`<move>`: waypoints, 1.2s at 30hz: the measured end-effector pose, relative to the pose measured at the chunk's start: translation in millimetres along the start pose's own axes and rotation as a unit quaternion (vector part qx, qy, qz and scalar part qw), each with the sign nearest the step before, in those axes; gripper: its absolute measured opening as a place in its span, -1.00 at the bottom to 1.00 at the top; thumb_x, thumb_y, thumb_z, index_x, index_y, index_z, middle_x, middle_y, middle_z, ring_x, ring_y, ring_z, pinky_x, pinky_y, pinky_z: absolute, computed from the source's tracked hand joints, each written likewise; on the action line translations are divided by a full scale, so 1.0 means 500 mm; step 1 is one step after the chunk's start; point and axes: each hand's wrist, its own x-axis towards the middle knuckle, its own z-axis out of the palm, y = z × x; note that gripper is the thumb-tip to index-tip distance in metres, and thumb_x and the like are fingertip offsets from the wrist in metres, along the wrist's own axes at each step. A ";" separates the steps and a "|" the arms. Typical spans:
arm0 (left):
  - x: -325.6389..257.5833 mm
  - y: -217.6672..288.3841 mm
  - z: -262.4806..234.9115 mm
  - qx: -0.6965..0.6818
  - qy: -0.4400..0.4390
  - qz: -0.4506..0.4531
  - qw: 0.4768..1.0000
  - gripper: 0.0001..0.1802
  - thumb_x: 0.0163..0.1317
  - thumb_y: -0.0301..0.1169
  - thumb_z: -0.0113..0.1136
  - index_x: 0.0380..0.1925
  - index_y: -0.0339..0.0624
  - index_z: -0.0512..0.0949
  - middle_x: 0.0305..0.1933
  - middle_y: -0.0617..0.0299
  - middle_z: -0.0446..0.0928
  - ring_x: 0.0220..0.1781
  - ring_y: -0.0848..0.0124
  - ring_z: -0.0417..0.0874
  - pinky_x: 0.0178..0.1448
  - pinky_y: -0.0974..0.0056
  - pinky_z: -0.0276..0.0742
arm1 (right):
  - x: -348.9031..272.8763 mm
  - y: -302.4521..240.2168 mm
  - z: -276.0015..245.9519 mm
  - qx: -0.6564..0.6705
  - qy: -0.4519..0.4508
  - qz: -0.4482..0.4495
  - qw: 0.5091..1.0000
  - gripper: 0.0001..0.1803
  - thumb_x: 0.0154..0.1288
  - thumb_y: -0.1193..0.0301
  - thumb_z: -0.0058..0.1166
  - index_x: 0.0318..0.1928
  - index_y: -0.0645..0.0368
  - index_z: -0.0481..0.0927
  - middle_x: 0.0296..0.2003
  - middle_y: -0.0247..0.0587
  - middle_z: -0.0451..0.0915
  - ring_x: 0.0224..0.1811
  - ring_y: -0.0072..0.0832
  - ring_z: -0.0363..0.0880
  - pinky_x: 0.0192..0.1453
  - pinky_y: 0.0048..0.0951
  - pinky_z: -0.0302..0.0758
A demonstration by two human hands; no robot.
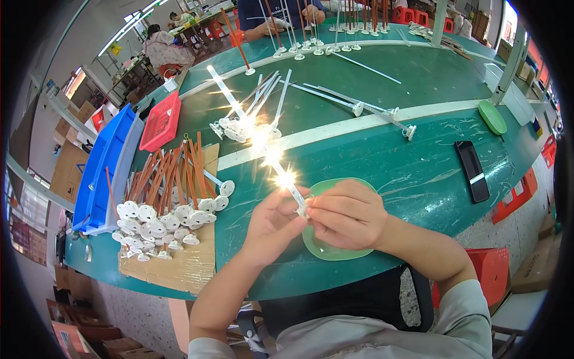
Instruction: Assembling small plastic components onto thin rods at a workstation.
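Over a light green dish (335,253), my two hands meet at the lower end of a narrow pale strip (295,192) with a small white end piece. My left hand (272,224) is closed round that end, thumb and fingers against it. The fingertips of my right hand (350,215) pinch together at the white piece; any small part between them is hidden. Bright points of light flare along the strip's line, toward a pile of white strips with round bases (236,128), so its far end is hard to make out.
To the left, brown strips with white round bases (149,221) lie heaped on cardboard (173,272). Beyond stand a blue bin (104,170) and a red basket (160,122). A phone (472,172) and a green dish (492,116) lie right. A person (278,15) sits opposite, behind upright strips.
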 end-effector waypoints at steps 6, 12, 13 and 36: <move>0.001 0.001 -0.017 -0.029 0.014 -0.003 0.999 -0.51 0.34 -0.53 0.18 0.23 -0.27 0.29 0.11 -0.01 0.58 0.13 0.30 0.63 0.26 0.14 0.51 | -0.001 0.007 -0.003 0.050 -0.015 0.017 0.998 -0.74 -0.11 0.68 0.31 -0.29 0.29 0.67 -0.30 -0.14 0.68 -0.30 -0.26 0.72 -0.27 -0.37 0.67; 0.003 -0.003 -0.017 0.004 0.010 -0.010 1.000 -0.54 0.29 -0.66 0.17 0.17 -0.27 0.34 0.10 0.05 0.58 0.16 0.33 0.61 0.27 0.22 0.51 | -0.012 0.012 -0.001 0.110 -0.044 0.052 0.992 -0.74 -0.12 0.67 0.33 -0.31 0.28 0.67 -0.31 -0.13 0.68 -0.32 -0.26 0.70 -0.32 -0.38 0.65; 0.004 -0.001 -0.018 0.005 0.010 -0.010 1.000 -0.54 0.29 -0.66 0.17 0.17 -0.27 0.34 0.10 0.05 0.58 0.16 0.33 0.61 0.27 0.22 0.51 | -0.011 0.011 0.001 0.107 -0.041 0.054 0.992 -0.75 -0.12 0.67 0.33 -0.32 0.28 0.67 -0.32 -0.14 0.68 -0.33 -0.26 0.70 -0.34 -0.38 0.64; 0.006 0.045 -0.037 0.155 -0.009 -0.002 0.988 -0.43 0.09 -0.52 0.42 0.14 -0.31 0.47 0.09 0.01 0.60 0.15 0.30 0.63 0.29 0.21 0.46 | -0.016 0.018 -0.006 0.079 -0.068 -0.020 0.994 -0.72 -0.11 0.54 0.27 -0.27 0.29 0.63 -0.21 -0.13 0.66 -0.23 -0.25 0.68 -0.25 -0.34 0.65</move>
